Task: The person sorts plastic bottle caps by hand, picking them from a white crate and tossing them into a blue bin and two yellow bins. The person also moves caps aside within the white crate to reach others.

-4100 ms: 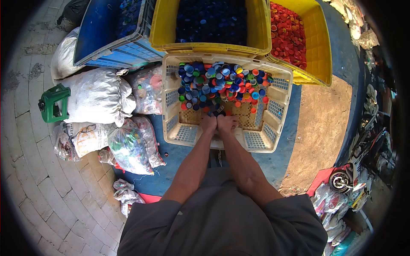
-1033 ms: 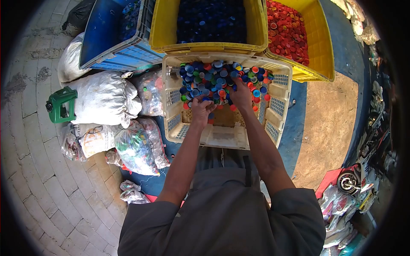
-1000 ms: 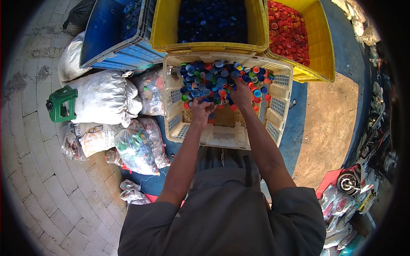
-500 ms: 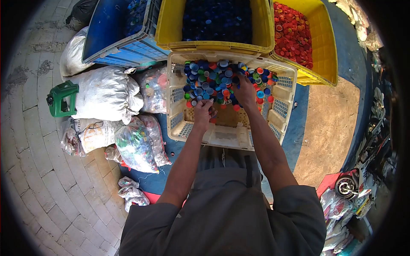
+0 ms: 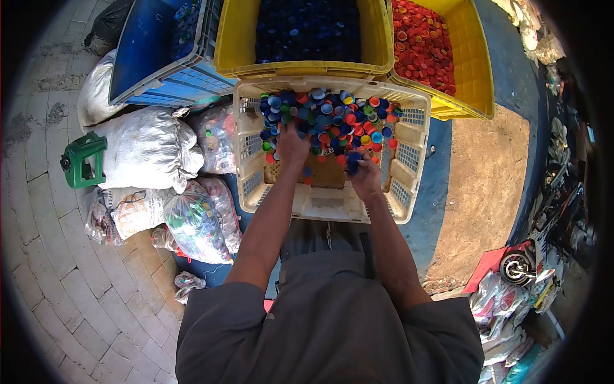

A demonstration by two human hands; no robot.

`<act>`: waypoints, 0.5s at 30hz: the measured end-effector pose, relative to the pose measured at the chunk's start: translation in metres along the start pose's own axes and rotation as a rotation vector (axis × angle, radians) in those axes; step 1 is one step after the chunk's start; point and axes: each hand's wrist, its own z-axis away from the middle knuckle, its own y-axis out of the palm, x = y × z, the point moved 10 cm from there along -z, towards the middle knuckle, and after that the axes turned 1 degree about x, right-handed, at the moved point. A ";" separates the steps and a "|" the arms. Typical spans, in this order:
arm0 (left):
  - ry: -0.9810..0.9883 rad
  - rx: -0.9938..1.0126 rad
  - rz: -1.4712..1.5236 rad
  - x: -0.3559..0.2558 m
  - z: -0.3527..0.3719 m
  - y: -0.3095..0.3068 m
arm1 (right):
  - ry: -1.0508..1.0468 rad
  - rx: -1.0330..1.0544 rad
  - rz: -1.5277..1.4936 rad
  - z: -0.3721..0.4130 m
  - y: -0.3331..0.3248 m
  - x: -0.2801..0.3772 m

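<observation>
A whitish plastic crate (image 5: 409, 198) stands before me with a heap of mixed bottle caps (image 5: 326, 118), blue, red, green and a few yellow, mostly toward its far side. My left hand (image 5: 293, 147) reaches into the left part of the heap, its fingers curled down among the caps. What those fingers hold, if anything, is hidden. Over the near right part of the crate, my right hand (image 5: 366, 179) is closed on dark blue bottle caps (image 5: 353, 162), held between thumb and fingers. How many it holds cannot be made out.
Behind the crate stand a yellow bin (image 5: 304, 67) of dark blue caps, another yellow bin (image 5: 470, 57) of red caps, and a blue crate (image 5: 150, 48). At left lie a white sack (image 5: 141, 147), a green jerrycan (image 5: 85, 160) and a clear bag (image 5: 198, 217) of plastics.
My right hand has drawn back from the heap toward me, now showing dark blue caps. My left hand has moved forward into the heap. The view has shifted slightly right.
</observation>
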 end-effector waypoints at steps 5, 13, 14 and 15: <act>-0.007 0.103 -0.058 -0.001 -0.006 0.009 | 0.013 0.022 -0.067 0.005 -0.011 0.001; 0.040 0.034 0.258 -0.007 -0.001 -0.012 | -0.254 -0.278 0.895 -0.025 -0.026 0.040; 0.021 0.043 0.382 -0.004 0.002 -0.012 | -0.350 -0.271 1.161 -0.029 -0.015 0.047; 0.003 0.053 0.506 0.000 0.006 -0.009 | -0.396 -0.259 1.288 -0.030 -0.002 0.052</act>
